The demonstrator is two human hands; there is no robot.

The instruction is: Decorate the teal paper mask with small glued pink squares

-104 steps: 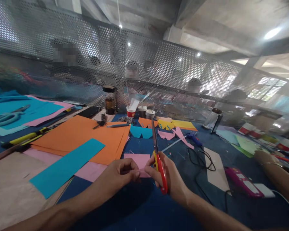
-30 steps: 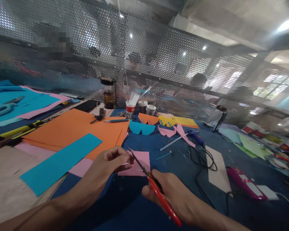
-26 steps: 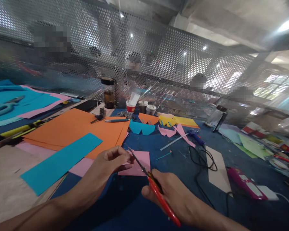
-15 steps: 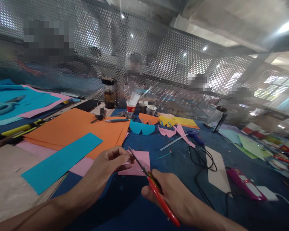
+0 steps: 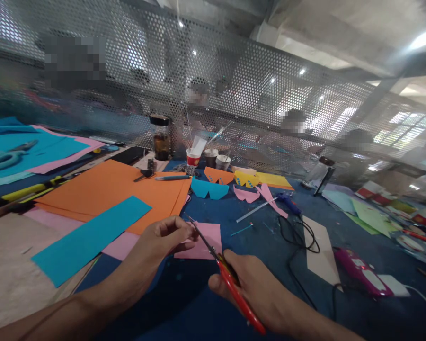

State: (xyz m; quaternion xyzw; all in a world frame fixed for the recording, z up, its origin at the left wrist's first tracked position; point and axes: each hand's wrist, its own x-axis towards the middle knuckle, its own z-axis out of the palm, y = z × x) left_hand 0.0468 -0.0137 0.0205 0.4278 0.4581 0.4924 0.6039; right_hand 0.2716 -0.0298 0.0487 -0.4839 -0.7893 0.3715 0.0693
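Note:
My right hand [image 5: 253, 286] is closed around a pair of red-handled scissors [image 5: 239, 300], whose blades point up and left. The blades look nearly closed, with their tips beside the fingers of my left hand [image 5: 172, 237]. That hand is pinched, and whatever lies between its fingertips is too small or hidden to make out. Under the blades, a pink paper piece [image 5: 208, 237] lies on the blue tabletop. Left of my left hand, a blue paper strip [image 5: 92, 241] rests across orange sheets [image 5: 106, 189].
Cut paper shapes, including a blue one [image 5: 209, 189], lie ahead. A glue gun [image 5: 289, 202] with a black cable and a magenta device [image 5: 362, 272] are to the right. Paper cups [image 5: 193, 157] and a dark-lidded jar [image 5: 160, 138] stand before the perforated metal screen [image 5: 248, 94].

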